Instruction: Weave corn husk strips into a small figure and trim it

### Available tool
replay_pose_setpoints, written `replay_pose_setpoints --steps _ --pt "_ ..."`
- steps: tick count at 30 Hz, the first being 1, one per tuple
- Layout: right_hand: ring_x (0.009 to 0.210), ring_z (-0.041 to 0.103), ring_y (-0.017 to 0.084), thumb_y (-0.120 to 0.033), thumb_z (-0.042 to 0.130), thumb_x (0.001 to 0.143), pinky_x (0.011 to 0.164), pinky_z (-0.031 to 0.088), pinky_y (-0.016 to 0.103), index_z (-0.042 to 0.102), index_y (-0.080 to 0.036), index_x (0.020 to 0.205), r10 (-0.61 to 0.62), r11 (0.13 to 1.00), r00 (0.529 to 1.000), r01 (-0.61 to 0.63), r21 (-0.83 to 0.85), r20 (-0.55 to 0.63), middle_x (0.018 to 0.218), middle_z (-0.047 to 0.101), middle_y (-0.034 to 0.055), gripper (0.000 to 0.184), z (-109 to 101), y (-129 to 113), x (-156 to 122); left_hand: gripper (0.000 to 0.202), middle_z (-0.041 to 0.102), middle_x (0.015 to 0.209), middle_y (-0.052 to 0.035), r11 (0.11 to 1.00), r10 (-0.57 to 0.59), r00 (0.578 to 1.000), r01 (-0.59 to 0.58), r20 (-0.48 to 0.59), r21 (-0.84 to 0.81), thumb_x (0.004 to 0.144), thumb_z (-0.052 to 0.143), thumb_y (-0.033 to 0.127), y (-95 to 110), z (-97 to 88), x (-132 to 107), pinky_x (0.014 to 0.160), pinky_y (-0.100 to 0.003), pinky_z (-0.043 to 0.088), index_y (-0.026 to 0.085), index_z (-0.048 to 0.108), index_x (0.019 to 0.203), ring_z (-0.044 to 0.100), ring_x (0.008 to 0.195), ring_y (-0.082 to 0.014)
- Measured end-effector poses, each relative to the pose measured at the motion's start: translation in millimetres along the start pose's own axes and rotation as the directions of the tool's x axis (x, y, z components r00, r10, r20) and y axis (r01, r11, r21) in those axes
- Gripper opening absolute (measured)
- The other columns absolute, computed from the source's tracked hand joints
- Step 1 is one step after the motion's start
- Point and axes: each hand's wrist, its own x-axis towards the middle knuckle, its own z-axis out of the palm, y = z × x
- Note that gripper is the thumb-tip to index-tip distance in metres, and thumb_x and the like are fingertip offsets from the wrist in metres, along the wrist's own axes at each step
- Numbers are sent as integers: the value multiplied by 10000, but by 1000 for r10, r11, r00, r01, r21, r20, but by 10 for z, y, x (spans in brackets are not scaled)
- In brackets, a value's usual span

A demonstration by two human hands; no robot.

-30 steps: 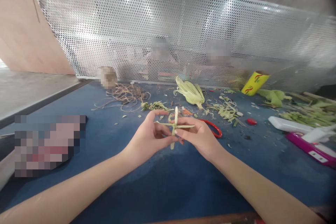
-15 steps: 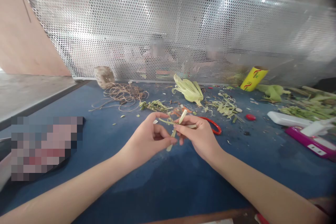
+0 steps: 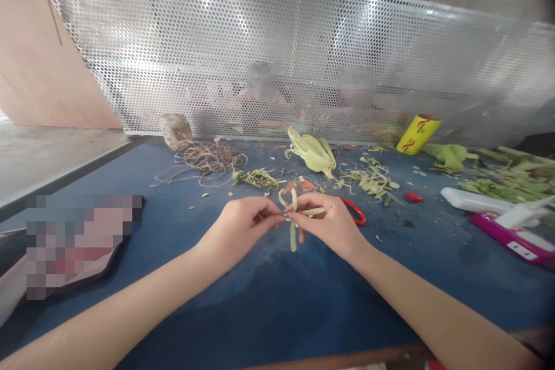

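Both hands meet above the blue table (image 3: 277, 306), pinching crossed pale green leaf strips (image 3: 293, 225). My left hand (image 3: 236, 228) has its fingers closed on the strips from the left. My right hand (image 3: 329, 222) pinches them from the right, thumb and forefinger together. One strip stands upright and hangs down below the fingers; another lies across it. Red-handled scissors (image 3: 358, 215) lie just behind my right hand.
Leaf scraps (image 3: 370, 179), a husk bundle (image 3: 313, 152), a tangle of brown twine (image 3: 208, 157), a yellow roll (image 3: 418, 134), a red cap (image 3: 413, 197) and white and magenta tools (image 3: 498, 217) lie around. A perforated metal screen (image 3: 277, 58) stands behind, with people beyond it.
My hands have drawn closer together and lower. The left hand's fingers, open before, have closed on the strips; the upright strip now hangs more vertical.
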Motion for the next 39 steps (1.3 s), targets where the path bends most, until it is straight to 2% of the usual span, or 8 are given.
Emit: replay_pose_setpoints --steps 6,12,17,21,24,29,36,39 --pt "361 553 91 -223 645 679 399 448 204 632 -145 709 41 999 999 -41 -2 -12 497 572 -41 85 -22 7 12 151 611 585 26 998 -3 999 0 48 61 747 538 277 11 -63 -7 515 -201 379 187 643 684 506 533 -112" --pt "512 585 121 -319 621 705 440 497 242 639 -147 773 119 978 986 -137 156 121 601 606 -1 186 -29 14 53 181 622 610 -1 993 -56 994 65 91 -102 754 530 322 -57 -69 36 522 -226 429 168 597 686 565 564 -136" --pt "537 586 101 -192 535 779 550 496 241 510 -187 932 8 1000 997 -9 15 82 620 609 -28 155 10 3 21 281 685 815 -32 872 10 988 68 157 -485 743 590 301 -54 50 11 659 -266 507 178 500 979 644 766 -174" --pt "595 594 98 -165 485 816 589 481 240 367 -228 974 -37 995 994 47 -92 103 728 617 -26 208 42 6 -51 224 693 843 -48 910 8 994 38 109 -414 712 637 288 -81 112 2 703 -277 510 160 632 896 645 793 -200" --pt "671 595 114 -174 429 847 613 473 255 331 -243 1030 -70 980 986 95 -172 149 801 607 -9 218 31 -3 -86 157 698 781 -31 900 -23 997 53 74 -433 716 634 261 -96 97 5 619 -231 511 161 682 826 644 688 -166" --pt "560 513 113 -148 400 851 578 416 259 341 -236 979 -168 914 974 213 -345 154 662 572 -37 166 -16 -38 -95 124 676 675 -13 842 -37 997 69 69 -535 710 637 202 -57 65 -12 569 -214 513 151 686 811 624 579 -130" --pt "500 466 92 -136 407 849 519 382 228 334 -238 984 -114 971 973 152 -186 201 628 557 -51 183 -19 -14 -81 131 678 606 -33 810 -120 986 166 118 -563 690 664 261 -21 65 -30 411 -186 461 139 651 736 636 552 -160" --pt "462 431 77 -155 420 851 491 369 214 332 -238 943 -98 990 972 117 -80 214 611 542 -62 152 -46 -35 -69 132 688 609 -42 826 -93 991 133 99 -548 699 651 258 -25 42 -23 497 -219 501 129 649 728 643 569 -164"
